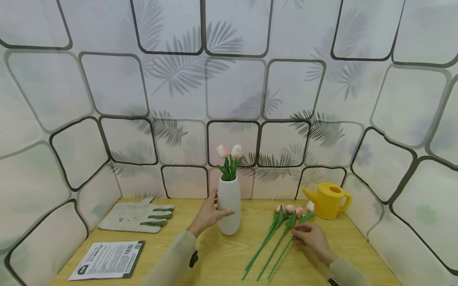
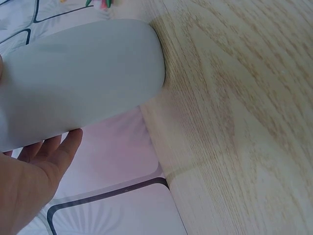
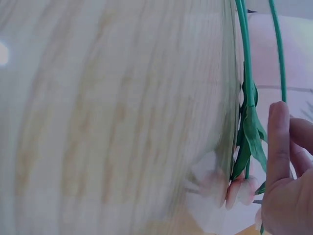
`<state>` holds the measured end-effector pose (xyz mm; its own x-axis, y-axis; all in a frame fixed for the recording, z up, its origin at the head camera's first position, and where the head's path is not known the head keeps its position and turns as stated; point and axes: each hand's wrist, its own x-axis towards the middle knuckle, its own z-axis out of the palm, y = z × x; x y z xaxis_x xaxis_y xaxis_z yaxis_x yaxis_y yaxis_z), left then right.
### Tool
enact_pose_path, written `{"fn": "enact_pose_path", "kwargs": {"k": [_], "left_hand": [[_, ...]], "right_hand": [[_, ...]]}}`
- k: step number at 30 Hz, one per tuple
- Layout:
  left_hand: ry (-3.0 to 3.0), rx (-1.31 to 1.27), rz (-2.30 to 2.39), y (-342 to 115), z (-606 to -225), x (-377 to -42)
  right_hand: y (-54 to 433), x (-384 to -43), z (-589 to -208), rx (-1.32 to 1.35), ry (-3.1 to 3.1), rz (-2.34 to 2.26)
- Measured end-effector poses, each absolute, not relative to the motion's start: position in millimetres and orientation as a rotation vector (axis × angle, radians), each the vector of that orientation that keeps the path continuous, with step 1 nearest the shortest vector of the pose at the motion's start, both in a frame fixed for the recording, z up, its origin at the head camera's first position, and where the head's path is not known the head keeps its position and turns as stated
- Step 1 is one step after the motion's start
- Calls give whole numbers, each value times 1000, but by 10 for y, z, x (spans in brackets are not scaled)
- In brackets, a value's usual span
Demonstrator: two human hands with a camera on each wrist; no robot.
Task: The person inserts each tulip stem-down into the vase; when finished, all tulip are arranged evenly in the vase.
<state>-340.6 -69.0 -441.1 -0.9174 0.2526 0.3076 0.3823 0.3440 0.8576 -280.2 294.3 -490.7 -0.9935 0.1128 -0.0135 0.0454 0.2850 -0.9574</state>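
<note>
A tall white vase stands upright with two pink-and-white tulips in its neck. My left hand holds the vase from its left side, thumb across the front and fingers around behind; the left wrist view shows the fingertips against the vase wall. At the right, my right hand pinches the green stem of a tulip between thumb and fingers. Its pale head points away from me. Beside it on the table lie several more tulips, stems toward me.
A yellow watering can stands at the back right, just behind the tulip heads. White-and-green work gloves lie at the back left, with a printed packet in front. Patterned cloth walls enclose the wooden table.
</note>
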Motion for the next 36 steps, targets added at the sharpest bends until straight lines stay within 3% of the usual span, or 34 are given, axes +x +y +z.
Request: {"fn": "enact_pose_path", "kwargs": {"k": [36], "left_hand": [[-2469, -585, -1657, -702, -4409, -3393]], "right_hand": [[2484, -3025, -4615, 1, -1948, 2115]]}}
